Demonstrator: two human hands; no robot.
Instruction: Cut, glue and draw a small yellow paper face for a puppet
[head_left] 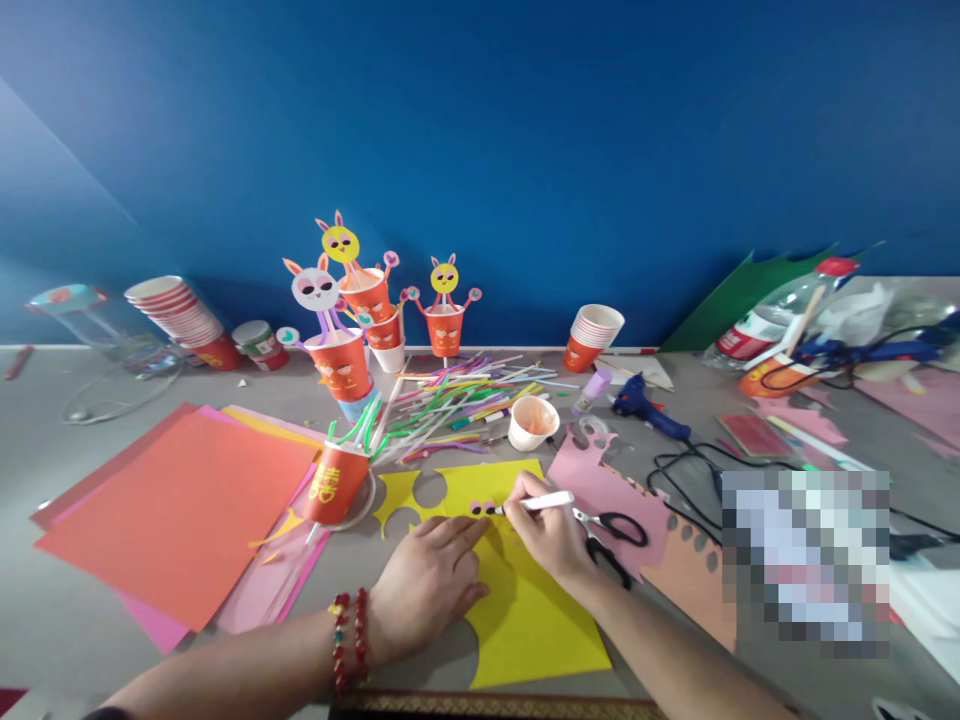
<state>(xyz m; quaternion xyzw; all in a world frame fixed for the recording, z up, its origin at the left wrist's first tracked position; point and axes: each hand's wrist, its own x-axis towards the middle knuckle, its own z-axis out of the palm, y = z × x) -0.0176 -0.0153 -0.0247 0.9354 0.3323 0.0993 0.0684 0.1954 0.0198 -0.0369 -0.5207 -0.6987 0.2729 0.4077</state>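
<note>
While the right hand [551, 535] pinches a white marker [550, 501] between thumb and fingers, its tip down at two small pink pieces [475, 508], the left hand [431, 575] lies spread and relaxed, grasping nothing, its fingertips on the yellow sheet [536, 610] just beside them; the pink pieces sit side by side near the sheet's far edge, between the two hands.

Both pieces bear a dark patch, so the inking looks well along; whether any fine strokes are missing is too small to tell; the pieces rest on the sheet, with no round face under them, so the mounting seems not yet done. Behind, three figures appear complete as far as they show: a white face [316, 289], a yellow face [341, 244] and a smaller yellow face [445, 277], each with ears and pink-and-dark eyes, above red cups; nearer, a red cup [339, 490] holding green straws [366, 425] shows no face and seems the one left behind; round gaps in the yellow sheet suggest that discs have been cut from it.

As for writing, this nearer cup carries bold gold Chinese-style characters, too blurred to read surely; the bottle [776, 310] at right wears a red label [739, 340] with pale lettering, illegible here; the tub [260, 343] at left has a green-and-white band whose print cannot be made out; no brand can be named.
</note>
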